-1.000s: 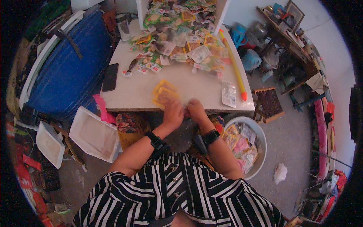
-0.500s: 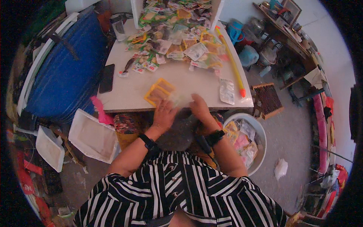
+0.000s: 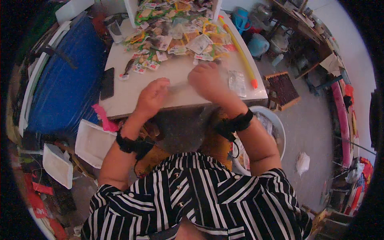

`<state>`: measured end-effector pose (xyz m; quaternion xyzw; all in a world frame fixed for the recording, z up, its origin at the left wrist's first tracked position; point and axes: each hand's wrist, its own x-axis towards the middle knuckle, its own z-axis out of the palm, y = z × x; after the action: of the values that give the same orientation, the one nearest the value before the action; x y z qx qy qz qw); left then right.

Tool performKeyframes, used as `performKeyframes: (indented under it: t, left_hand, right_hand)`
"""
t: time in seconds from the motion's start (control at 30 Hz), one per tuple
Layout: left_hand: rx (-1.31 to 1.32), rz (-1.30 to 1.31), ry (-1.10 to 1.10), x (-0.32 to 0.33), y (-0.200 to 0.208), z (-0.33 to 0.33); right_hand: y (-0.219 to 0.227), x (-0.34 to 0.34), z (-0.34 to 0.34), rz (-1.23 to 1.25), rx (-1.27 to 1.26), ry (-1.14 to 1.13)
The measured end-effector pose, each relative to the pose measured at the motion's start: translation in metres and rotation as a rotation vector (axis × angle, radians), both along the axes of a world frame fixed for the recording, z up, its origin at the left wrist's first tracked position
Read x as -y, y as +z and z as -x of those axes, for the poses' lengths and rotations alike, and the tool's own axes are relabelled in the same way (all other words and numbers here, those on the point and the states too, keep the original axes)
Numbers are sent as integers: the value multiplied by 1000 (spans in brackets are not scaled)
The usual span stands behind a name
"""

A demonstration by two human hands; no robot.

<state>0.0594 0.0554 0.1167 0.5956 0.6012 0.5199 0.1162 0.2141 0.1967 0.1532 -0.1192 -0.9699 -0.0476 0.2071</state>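
Note:
My left hand (image 3: 153, 96) is raised over the near part of the white table (image 3: 120, 90), its fingers drawn together at the tips. My right hand (image 3: 207, 81) is curled closed to the right of it, knuckles close to the front of the packet pile. A blurred whitish, see-through strip (image 3: 178, 85) spans the gap between both hands. It looks like thin plastic, but motion smears it. Ahead of my hands lies a heap of small food packets (image 3: 172, 40) with yellow, green and clear faces. A silvery clear packet (image 3: 237, 83) rests alone to the right.
A yellow stick with orange ends (image 3: 241, 52) lies along the table's right side. A black phone (image 3: 107, 84) is at the left edge, a clear cup (image 3: 115, 32) farther back. A white tub (image 3: 280, 132) holding packets stands below right. White foam boxes (image 3: 96, 142) sit lower left.
Both hands have moved up and apart, the right one toward the heap. The yellow-edged packet that lay by my left hand no longer shows there. The view has shifted slightly.

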Motion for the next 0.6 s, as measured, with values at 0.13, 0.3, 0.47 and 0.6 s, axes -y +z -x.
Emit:
performKeyframes:
  t: [0.13,0.3,0.47,0.6]
  left_hand:
    - [444,214,-207,6,44,-16]
    - [499,413,-322,14,59,-52]
    - [603,527,-530,20,39,-53]
    - [574,559,-474,15,-21,-34]
  right_hand:
    - [44,10,-23,178,158,69]
    - [56,25,-75,458,238,144]
    - [61,19,-159,617,168,-3]
    - [56,15,-235,753,111,-301]
